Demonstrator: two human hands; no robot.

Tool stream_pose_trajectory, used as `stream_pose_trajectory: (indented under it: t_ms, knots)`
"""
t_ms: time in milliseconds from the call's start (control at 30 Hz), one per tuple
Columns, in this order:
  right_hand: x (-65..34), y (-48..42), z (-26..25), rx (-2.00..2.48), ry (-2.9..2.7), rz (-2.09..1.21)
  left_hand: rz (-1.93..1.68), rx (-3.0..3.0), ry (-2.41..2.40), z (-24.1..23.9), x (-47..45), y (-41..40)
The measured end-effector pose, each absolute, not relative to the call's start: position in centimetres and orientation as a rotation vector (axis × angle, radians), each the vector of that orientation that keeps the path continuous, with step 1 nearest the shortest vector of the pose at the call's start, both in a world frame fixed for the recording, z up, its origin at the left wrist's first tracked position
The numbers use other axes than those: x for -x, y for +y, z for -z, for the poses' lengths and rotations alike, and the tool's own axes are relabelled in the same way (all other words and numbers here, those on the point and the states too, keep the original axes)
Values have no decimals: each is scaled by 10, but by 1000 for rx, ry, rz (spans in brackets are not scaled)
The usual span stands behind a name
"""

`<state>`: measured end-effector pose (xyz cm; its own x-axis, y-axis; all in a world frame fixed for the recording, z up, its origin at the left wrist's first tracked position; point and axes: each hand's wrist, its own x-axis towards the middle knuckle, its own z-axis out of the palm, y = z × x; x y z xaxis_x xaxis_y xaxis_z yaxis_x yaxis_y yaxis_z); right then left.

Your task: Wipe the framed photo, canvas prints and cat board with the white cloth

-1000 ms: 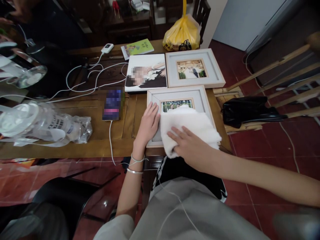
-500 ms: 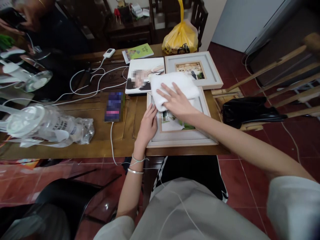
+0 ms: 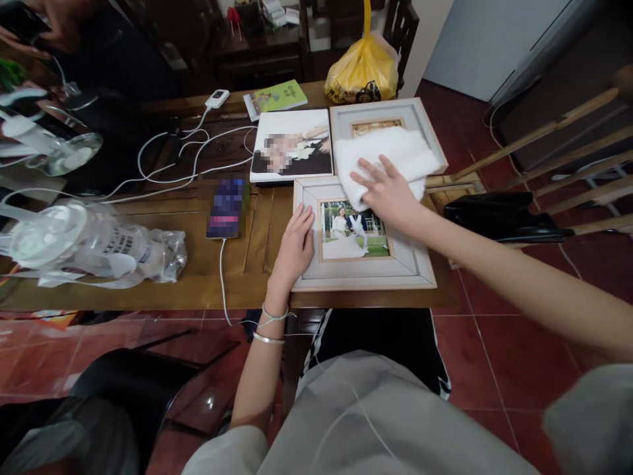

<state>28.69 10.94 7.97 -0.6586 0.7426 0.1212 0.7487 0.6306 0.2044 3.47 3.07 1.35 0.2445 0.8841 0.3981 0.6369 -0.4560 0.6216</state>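
My left hand (image 3: 295, 245) lies flat along the left edge of a pale wooden picture frame (image 3: 306, 274), fingers stretched out. Inside that frame is a photo (image 3: 354, 231) of two people outdoors. My right hand (image 3: 388, 193) has hold of a folded white towel (image 3: 390, 153), its fingers spread over the top. The towel covers the frame's upper right part and overlaps a second picture frame (image 3: 426, 130) behind, hiding most of the photo in it. To the left of that second frame sits a white album (image 3: 291, 122) with a picture on its cover.
A phone (image 3: 227, 208) on a white cable and a plastic-wrapped cup (image 3: 93, 241) are on the wooden table (image 3: 270, 293) at left. A green booklet (image 3: 279, 97) and a yellow plastic bag (image 3: 363, 72) stand at the back. Chair at right holds a black bag (image 3: 489, 216). Another person's hand (image 3: 64, 26) shows top left.
My right hand has moved right with the towel, uncovering the near frame's upper left corner and more of its photo. My left hand stays on the frame's edge.
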Motion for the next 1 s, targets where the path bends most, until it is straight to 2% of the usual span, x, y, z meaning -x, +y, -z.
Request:
stream_pose_trajectory:
  t_ms: [200, 367, 500, 633, 733, 900, 1000]
  knots:
    - [-361, 96, -86, 1324, -2832, 284, -1030, -2162, 1438, -14, -36, 30]
    - [-366, 22, -96, 1220, -2980, 179, -1036, -2149, 1418, -14, -36, 30]
    - [-372, -42, -100, 1092, -2945, -55, -1065, -2153, 1413, -13, -36, 30]
    - [-372, -52, -105, 1080, -2953, -176, -1056, -2160, 1399, -13, -35, 30]
    - [-363, -17, -103, 1191, -2959, -79, -1031, -2182, 1395, -14, -34, 31]
    - [-349, 58, -89, 1369, -2851, 265, -1004, -2210, 1423, -13, -33, 31]
    - [-342, 64, -84, 1317, -2876, 429, -1016, -2192, 1425, -13, -33, 32]
